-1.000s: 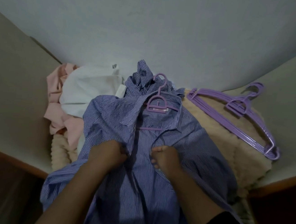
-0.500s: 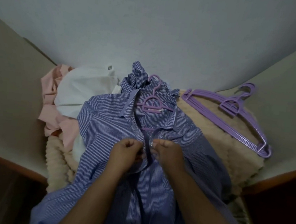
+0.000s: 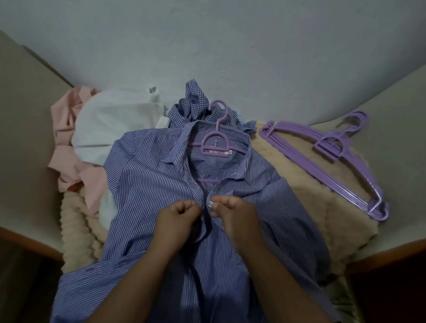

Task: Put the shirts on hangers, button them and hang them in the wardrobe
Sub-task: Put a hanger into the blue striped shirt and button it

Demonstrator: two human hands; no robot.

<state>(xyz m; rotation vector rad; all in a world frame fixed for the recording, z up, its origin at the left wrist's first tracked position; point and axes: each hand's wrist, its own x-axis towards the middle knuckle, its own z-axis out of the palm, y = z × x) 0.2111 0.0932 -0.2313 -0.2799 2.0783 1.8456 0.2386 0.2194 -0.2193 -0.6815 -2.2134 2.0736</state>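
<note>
The striped shirt (image 3: 152,181) is blue with fine white stripes. The hanger (image 3: 214,146) inside its collar is lilac, as is the stack of spare hangers (image 3: 337,157). Behind lie a blue-and-white gingham shirt (image 3: 191,107), a plain white shirt (image 3: 116,123) and a pale pink shirt (image 3: 66,134). The fleecy blanket (image 3: 307,196) underneath is beige; the wall (image 3: 219,31) is pale grey-blue.

A home bedroom: shirts (image 3: 122,116) and purple hangers (image 3: 337,157) at centre, on a fleecy blanket (image 3: 307,196) against a plain wall (image 3: 219,31).
</note>
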